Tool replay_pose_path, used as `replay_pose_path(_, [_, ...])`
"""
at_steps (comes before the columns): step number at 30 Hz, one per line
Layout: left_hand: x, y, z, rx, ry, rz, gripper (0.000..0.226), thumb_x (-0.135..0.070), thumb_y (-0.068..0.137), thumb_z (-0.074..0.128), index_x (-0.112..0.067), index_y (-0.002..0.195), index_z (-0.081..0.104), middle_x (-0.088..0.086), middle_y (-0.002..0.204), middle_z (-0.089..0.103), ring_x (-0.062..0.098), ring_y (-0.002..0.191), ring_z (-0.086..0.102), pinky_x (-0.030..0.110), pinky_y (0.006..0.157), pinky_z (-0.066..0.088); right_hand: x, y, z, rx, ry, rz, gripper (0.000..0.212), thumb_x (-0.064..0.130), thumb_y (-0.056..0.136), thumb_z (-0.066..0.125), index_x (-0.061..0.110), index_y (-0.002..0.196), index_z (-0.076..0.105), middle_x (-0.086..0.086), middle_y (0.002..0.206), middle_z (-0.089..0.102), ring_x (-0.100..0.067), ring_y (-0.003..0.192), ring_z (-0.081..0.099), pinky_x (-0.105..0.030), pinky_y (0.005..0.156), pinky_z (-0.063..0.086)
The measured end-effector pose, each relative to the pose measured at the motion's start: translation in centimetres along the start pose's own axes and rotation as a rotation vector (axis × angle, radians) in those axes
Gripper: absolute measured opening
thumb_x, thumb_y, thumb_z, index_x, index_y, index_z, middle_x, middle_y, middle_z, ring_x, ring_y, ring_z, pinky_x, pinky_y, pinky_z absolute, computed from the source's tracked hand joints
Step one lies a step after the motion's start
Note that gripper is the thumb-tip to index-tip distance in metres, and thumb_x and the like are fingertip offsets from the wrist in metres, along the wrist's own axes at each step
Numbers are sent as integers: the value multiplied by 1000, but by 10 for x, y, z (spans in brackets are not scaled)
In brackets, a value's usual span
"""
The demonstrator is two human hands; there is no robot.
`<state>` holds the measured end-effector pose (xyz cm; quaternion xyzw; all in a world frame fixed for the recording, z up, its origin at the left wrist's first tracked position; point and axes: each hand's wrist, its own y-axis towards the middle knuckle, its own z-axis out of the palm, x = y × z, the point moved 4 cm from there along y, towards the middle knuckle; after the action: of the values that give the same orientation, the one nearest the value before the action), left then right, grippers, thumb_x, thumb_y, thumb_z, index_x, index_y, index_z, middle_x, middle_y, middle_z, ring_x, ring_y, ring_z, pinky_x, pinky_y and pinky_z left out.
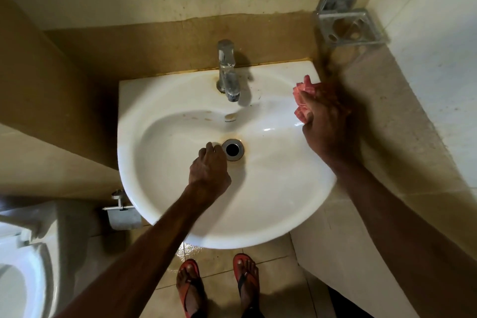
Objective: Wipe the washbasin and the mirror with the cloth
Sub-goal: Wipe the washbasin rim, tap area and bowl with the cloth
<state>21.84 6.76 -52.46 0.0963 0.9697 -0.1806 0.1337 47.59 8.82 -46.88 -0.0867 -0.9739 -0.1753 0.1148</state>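
Observation:
A white washbasin [271, 188] fills the middle of the view, with rust-coloured stains round its drain [232, 149] and below the chrome tap [227, 70]. My right hand [327, 121] grips a crumpled pink cloth [302, 97] at the basin's right rim. My left hand [209, 165] is inside the bowl just left of the drain, its fingers curled down onto the basin surface, and whether they hold anything is hidden. No mirror is in view.
A metal soap holder [348, 26] is fixed to the wall at the upper right. A toilet [23, 271] stands at the lower left, with a toilet-roll holder [124, 214] beside the basin. A tiled ledge [402, 137] runs along the right. My sandalled feet [219, 286] stand on a wet floor.

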Motion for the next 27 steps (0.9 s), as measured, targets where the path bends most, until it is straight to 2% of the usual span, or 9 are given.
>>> replay_pose_path(2, [-3, 2, 1, -8, -5, 9, 41, -7, 86, 58, -7, 125, 48, 7, 124, 51, 27, 118, 52, 34, 85, 50, 0, 19, 5, -15, 4, -64, 55, 25, 97, 47, 17, 150, 56, -7, 160, 50, -35, 145, 49, -52, 119, 41])
replay_pose_path(3, [-4, 3, 1, -9, -2, 11, 42, -7, 85, 57, -6, 126, 48, 7, 124, 50, 27, 118, 52, 35, 85, 51, -1, 33, 10, -44, 8, -84, 52, 27, 97, 48, 14, 147, 59, -10, 158, 53, -36, 143, 52, -52, 118, 42])
replay_pose_path(6, [-4, 7, 2, -4, 10, 0, 40, -8, 84, 57, -6, 124, 49, 8, 125, 49, 28, 119, 52, 36, 86, 51, 2, 72, 30, -79, 23, -55, 50, 20, 89, 69, 9, 138, 65, -15, 150, 59, -39, 139, 55, -55, 117, 42])
replay_pose_path(8, [-3, 8, 3, 7, 20, -18, 39, -8, 85, 58, -6, 123, 50, 8, 126, 49, 27, 120, 52, 36, 87, 51, 14, 80, 39, 30, -10, 9, 57, 18, 86, 65, 15, 142, 61, -13, 156, 54, -38, 144, 49, -55, 121, 34])
replay_pose_path(10, [-3, 8, 5, 28, 21, -28, 39, -8, 85, 57, -7, 123, 50, 8, 124, 50, 27, 118, 52, 35, 87, 50, 26, 71, 39, 93, -55, -52, 66, 15, 84, 60, 19, 149, 53, -13, 161, 47, -38, 146, 44, -55, 121, 33])
replay_pose_path(14, [-1, 10, 9, 61, 34, -28, 39, -9, 86, 58, -8, 124, 51, 7, 125, 50, 26, 120, 51, 34, 88, 50, 16, 67, 25, 3, 81, -285, 61, 4, 82, 59, 17, 142, 63, -11, 153, 57, -34, 139, 53, -44, 117, 40])
replay_pose_path(18, [6, 13, 10, 77, 61, -51, 36, -12, 88, 60, -8, 123, 51, 8, 127, 50, 27, 122, 50, 35, 89, 50, 12, 74, 31, -7, 1, -30, 59, 18, 82, 50, 27, 139, 65, -5, 148, 61, -34, 140, 52, -50, 119, 37])
replay_pose_path(22, [4, 13, 13, 72, 62, -63, 38, -9, 86, 58, -7, 123, 52, 9, 127, 49, 27, 119, 52, 33, 87, 50, 70, 60, 47, 17, 116, -169, 65, 1, 74, 58, 26, 132, 71, -4, 143, 65, -34, 134, 57, -50, 110, 45])
replay_pose_path(27, [-2, 14, 13, 84, 80, -76, 42, -7, 84, 58, -6, 126, 52, 10, 127, 47, 27, 117, 52, 32, 87, 49, 82, 66, 46, 117, 168, -231, 61, -4, 74, 64, 21, 129, 74, -4, 140, 68, -32, 134, 58, -49, 111, 47])
